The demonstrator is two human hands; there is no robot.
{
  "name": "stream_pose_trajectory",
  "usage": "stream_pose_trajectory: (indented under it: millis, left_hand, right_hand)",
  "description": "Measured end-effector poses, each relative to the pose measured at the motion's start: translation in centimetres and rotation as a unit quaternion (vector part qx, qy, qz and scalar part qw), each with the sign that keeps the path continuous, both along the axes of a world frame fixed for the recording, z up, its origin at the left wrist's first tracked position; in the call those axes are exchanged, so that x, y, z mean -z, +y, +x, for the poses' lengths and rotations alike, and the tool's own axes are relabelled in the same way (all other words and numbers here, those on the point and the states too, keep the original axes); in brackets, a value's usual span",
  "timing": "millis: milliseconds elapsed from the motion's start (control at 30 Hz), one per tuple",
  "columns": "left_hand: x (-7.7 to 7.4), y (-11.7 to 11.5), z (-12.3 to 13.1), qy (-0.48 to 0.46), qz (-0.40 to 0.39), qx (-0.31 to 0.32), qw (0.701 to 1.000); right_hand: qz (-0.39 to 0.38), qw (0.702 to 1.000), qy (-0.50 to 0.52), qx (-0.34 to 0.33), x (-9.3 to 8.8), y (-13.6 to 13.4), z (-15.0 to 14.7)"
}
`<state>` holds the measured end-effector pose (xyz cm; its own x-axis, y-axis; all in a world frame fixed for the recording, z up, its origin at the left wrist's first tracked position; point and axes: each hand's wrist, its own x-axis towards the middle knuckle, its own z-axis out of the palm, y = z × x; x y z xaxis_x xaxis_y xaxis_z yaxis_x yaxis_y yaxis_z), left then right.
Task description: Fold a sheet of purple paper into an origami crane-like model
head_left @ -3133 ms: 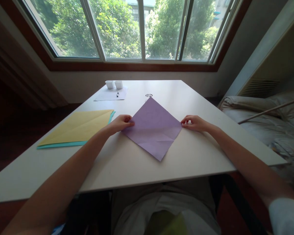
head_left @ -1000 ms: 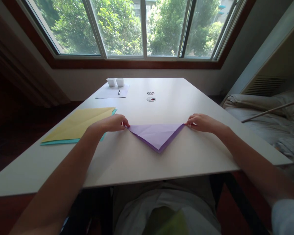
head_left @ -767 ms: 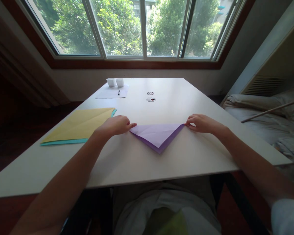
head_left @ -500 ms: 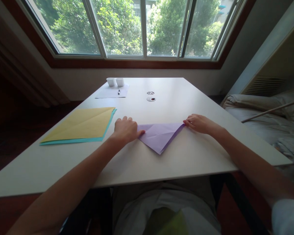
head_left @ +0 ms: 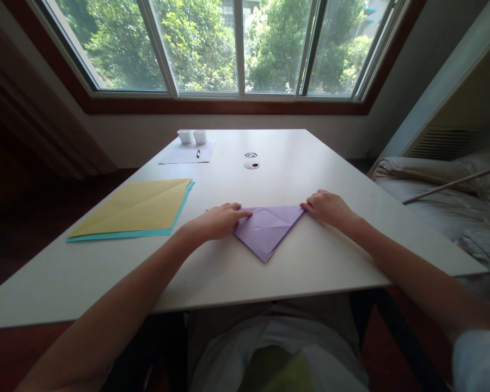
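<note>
Lilac paper, folded into a triangle with its long folded edge facing away from the person and its point aiming back at them, is lying flat on the white table, a little right of the middle and near the front edge. The left hand is resting palm down over the triangle's left end, fingers stretched out and lying together along the folded edge, pressing it against the table. The right hand is sitting at the triangle's right corner with its fingers curled and the tips touching the paper there; from here I cannot tell whether it is pinching the corner or only pressing on it. Both bare forearms are reaching in across the table's front edge. To the left of the left hand, close but apart from it, a yellow sheet is lying on top of a teal sheet, whose edge is peeking out along the near and right sides. Farther back, a white sheet is carrying a pen, and two small white tubs are standing at its far edge. A round cable hole is showing in the table beyond the lilac paper.
</note>
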<state>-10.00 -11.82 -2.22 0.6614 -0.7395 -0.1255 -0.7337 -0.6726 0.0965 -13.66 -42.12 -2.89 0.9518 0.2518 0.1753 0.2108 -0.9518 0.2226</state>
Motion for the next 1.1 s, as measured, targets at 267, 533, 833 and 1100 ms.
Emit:
stream_pose_trajectory:
  millis: [267,533,833,1100]
  left_hand:
    - [0.5,-1.9,-1.0,-0.083,-0.03,0.002,0.996]
    - [1.8,-3.9,-1.3,-0.028,-0.051,0.075,0.995]
    - [2.2,-3.9,-1.8,-0.002,-0.036,0.095,0.995]
    - [2.2,-4.0,-1.8,-0.023,-0.036,0.103,0.994]
  right_hand:
    - [0.009,1.0,0.011,0.015,-0.4,-0.1,-0.3]
    - [0.043,0.998,0.027,0.028,-0.5,-0.5,-0.1]
    - [0.18,0.982,0.052,-0.025,-0.1,-3.9,1.8]
    - [0.251,0.964,0.064,-0.053,0.8,-3.1,2.1]
